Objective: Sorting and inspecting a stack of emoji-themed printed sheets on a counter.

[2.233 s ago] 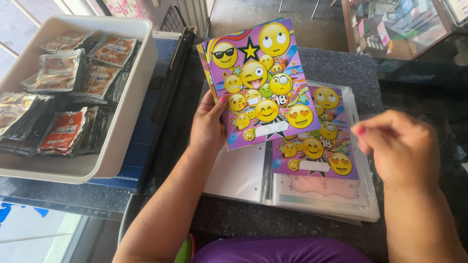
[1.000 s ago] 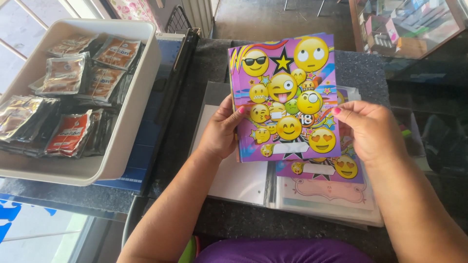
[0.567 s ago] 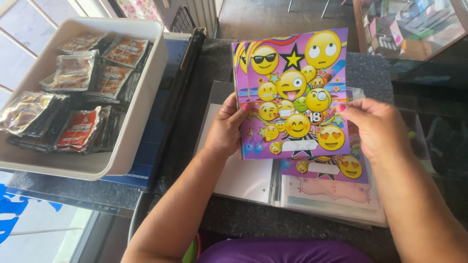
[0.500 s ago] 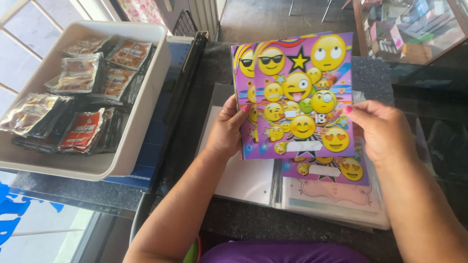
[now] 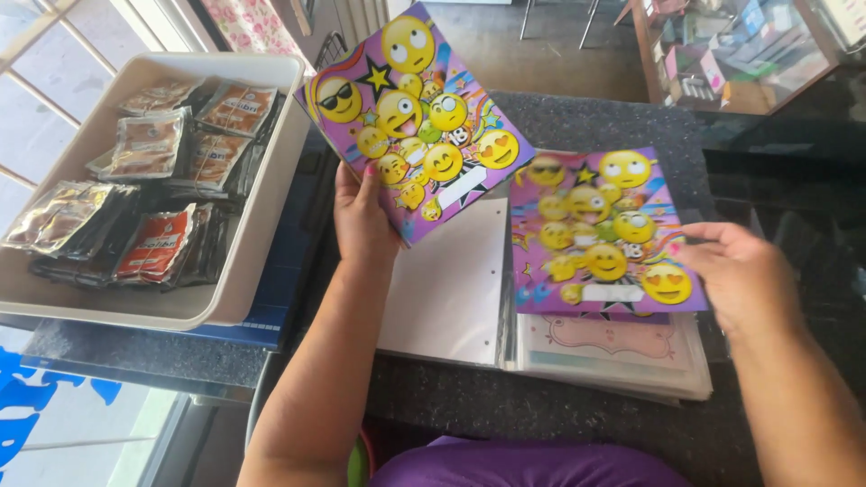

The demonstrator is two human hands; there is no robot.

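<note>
Two bright smiley-face books are in play, and we take the scene from left to right. Farthest left, a pale tray [image 5: 262,225] of foil packets [image 5: 153,243] sits off to the side, apart from our hands. Next comes our left hand [image 5: 365,216], closed on the lower corner of the raised book [image 5: 415,108], thumb on the cover and fingers behind, with the book tilted up and away over the counter [image 5: 541,117]. Below it lies a white punched sheet [image 5: 446,280], and beside that a stack of sheets [image 5: 613,356] with the second book [image 5: 600,234] resting flat on top. Farthest right, our right hand [image 5: 735,271] is open, fingers spread, its fingertips just at the right edge of that second book, gripping nothing.

To do this well, we judge that the lifted book needs a firmer pinch nearer its spine, since a corner grip lets a thin cover flop. We also keep the right hand flat on the second book so the loose sheets under it do not slide off the stack.
</note>
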